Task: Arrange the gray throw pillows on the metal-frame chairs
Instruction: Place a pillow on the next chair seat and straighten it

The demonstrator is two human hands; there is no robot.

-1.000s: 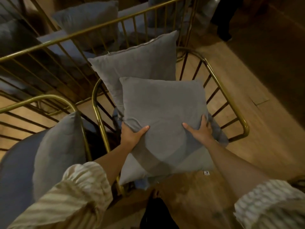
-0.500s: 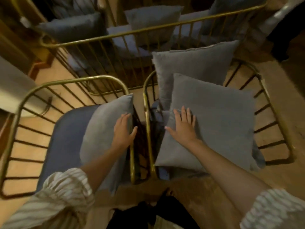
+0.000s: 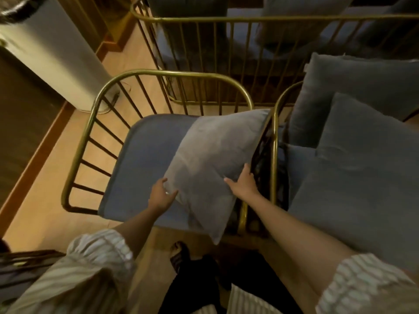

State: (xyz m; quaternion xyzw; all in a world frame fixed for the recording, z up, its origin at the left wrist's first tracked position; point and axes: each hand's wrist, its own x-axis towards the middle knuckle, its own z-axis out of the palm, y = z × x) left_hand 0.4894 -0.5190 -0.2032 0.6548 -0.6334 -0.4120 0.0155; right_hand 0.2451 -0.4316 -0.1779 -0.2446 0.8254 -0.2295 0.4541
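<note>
A gray throw pillow [image 3: 213, 159] leans tilted against the right arm of a gold metal-frame chair [image 3: 172, 73] with a blue seat cushion [image 3: 145, 159]. My left hand [image 3: 159, 196] grips the pillow's near left edge, and my right hand [image 3: 243, 184] holds its right edge by the chair's rail. On the neighbouring chair [image 3: 275, 137] to the right lie two more gray pillows: one flat in front [image 3: 358, 177], one upright behind it [image 3: 353, 87].
A long gold-railed bench [image 3: 249, 19] with blue cushions and dark pillows stands behind both chairs. A white cylindrical bin [image 3: 52, 55] stands at the far left on the wooden floor. My feet and dark trousers are below, between the chairs.
My view has swung left to the left chair. My right hand left the pillow on the right chair and now grips the left chair's pillow, together with my left hand.
</note>
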